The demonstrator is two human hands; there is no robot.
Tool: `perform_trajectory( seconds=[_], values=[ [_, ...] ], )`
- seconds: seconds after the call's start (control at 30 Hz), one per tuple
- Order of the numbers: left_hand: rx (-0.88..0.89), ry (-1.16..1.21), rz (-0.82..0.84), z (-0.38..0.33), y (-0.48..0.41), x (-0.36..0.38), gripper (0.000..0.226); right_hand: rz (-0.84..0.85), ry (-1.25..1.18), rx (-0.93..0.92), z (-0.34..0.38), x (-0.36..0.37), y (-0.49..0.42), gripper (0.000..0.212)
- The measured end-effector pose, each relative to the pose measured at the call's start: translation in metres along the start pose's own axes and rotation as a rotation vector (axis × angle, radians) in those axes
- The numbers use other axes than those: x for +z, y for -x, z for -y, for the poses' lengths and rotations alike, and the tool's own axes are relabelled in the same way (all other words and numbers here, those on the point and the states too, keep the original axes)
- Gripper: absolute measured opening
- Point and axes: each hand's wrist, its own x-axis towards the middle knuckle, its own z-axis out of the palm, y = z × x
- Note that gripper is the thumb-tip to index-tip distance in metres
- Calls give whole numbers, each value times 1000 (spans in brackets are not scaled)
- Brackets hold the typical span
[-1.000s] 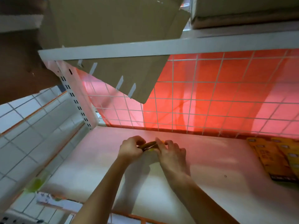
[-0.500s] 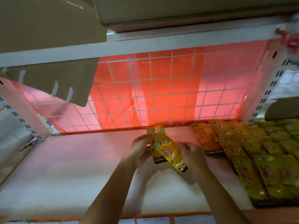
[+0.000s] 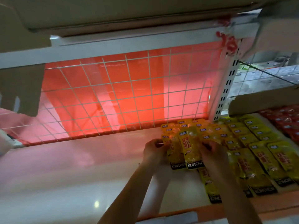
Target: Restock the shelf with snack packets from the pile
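Both hands grip two overlapping yellow packets [image 3: 191, 147], left hand [image 3: 155, 151] at their left edge, right hand [image 3: 212, 152] at the right, low over the shelf [image 3: 80, 167], beside the yellow rows [image 3: 252, 143].

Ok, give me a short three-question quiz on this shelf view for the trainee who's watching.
1. True or false: the left hand and the right hand both grip yellow packets.
2. The laid rows of yellow packets lie on which side of the hands? A left, B right, C both sides.
3. Fill in: the packets at the far right of the shelf are ___.
Key: 1 true; 2 B; 3 red.
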Motion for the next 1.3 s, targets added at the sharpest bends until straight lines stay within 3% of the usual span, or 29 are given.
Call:
perform_trajectory(
  seconds=[0.3,0.67,0.8,1.03,1.3],
  values=[
    [162,-575,-175,1,-4,22,26,78,190,-48,-10,-13,-6,19],
    [173,-616,-208,-3,-11,26,42,167,323,-92,-7,-9,-12,21],
    [260,-666,-260,-2,-3,25,36,207,309,-126,-4,-5,-11,26],
    [316,-605,-186,9,17,29,34,171,468,-215,-4,7,-5,21],
    [417,-727,-192,16,24,32,30,113,597,-347,-11,13,2,17]
  ],
)
